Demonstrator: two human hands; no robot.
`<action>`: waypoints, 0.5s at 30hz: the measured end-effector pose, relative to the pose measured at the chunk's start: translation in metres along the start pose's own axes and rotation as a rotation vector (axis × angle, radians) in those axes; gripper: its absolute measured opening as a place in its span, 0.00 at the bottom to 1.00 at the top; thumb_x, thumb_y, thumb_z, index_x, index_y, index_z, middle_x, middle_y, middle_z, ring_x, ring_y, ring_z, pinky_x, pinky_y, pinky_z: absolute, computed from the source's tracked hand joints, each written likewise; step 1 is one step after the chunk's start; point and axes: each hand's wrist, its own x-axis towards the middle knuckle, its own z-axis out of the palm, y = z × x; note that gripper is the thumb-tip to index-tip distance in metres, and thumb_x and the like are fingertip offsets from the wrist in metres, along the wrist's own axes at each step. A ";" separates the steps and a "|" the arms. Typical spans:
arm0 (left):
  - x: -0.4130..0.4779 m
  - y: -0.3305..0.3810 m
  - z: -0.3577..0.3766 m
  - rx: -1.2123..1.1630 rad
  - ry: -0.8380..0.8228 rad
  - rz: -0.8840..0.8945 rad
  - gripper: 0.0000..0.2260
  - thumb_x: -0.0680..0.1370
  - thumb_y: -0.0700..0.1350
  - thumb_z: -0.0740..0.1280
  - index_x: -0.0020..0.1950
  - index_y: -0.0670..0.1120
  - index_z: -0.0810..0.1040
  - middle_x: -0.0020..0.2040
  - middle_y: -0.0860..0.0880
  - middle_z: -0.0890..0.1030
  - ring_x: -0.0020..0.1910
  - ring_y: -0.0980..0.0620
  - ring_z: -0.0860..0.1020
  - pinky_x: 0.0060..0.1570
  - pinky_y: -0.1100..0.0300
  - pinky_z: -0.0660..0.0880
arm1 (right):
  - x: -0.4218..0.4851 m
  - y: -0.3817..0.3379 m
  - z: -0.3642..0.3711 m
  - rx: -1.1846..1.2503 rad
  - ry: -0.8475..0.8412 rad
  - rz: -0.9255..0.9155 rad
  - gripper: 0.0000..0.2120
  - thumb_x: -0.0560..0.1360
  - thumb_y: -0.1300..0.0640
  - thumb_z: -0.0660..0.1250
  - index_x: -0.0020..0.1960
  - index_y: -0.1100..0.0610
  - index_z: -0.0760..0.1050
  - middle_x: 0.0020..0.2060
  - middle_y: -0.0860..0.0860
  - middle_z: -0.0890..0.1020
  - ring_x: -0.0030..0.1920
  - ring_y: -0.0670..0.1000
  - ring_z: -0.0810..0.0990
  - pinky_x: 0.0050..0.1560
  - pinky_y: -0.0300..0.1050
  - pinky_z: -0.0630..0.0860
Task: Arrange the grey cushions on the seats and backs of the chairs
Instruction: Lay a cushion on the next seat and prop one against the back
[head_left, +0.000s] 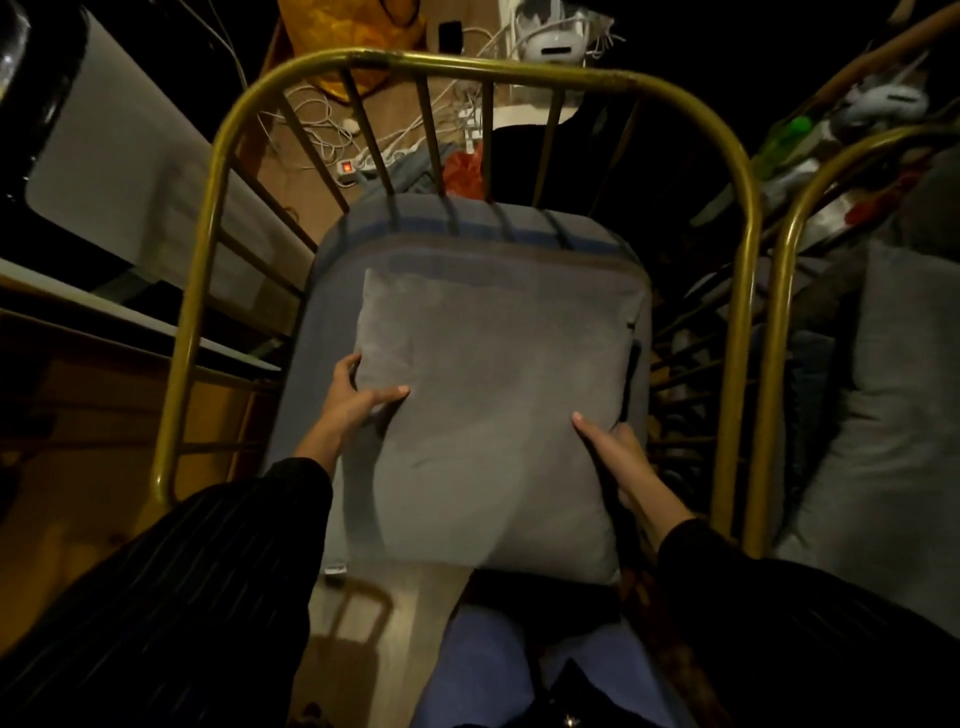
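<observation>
A square grey cushion (498, 405) lies flat over the grey seat cushion (467, 234) of a chair with a gold metal frame (467, 65), seen from above. My left hand (358, 400) grips the cushion's left edge, thumb on top. At the right edge my right hand (618, 452) holds the cushion, fingers partly tucked under it. A second gold-framed chair (779, 291) stands at the right with another grey cushion (883, 415) on it.
A white table edge (130, 171) runs along the left. Behind the chair the floor holds tangled white cables and a power strip (358, 166), an orange bag (462, 171) and a yellow bag (348, 36). Cluttered shelves fill the far right.
</observation>
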 end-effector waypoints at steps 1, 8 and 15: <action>0.001 0.001 -0.004 0.020 0.013 0.001 0.48 0.58 0.50 0.82 0.74 0.49 0.63 0.72 0.45 0.71 0.68 0.42 0.72 0.67 0.44 0.71 | -0.002 0.000 0.002 0.004 -0.011 0.004 0.35 0.70 0.46 0.74 0.69 0.62 0.66 0.60 0.52 0.77 0.58 0.54 0.77 0.61 0.48 0.75; 0.016 -0.005 -0.029 0.140 0.027 -0.019 0.61 0.45 0.65 0.79 0.75 0.54 0.61 0.73 0.45 0.70 0.71 0.41 0.68 0.69 0.41 0.67 | -0.010 0.001 0.028 0.009 -0.049 0.016 0.32 0.73 0.48 0.71 0.71 0.63 0.67 0.65 0.56 0.76 0.63 0.57 0.76 0.57 0.45 0.73; 0.010 -0.012 -0.028 0.132 0.055 0.030 0.55 0.48 0.64 0.78 0.73 0.57 0.63 0.73 0.46 0.69 0.72 0.41 0.67 0.69 0.40 0.68 | -0.008 0.008 0.029 0.027 -0.006 0.017 0.29 0.73 0.48 0.71 0.69 0.62 0.70 0.64 0.57 0.78 0.58 0.55 0.78 0.57 0.48 0.75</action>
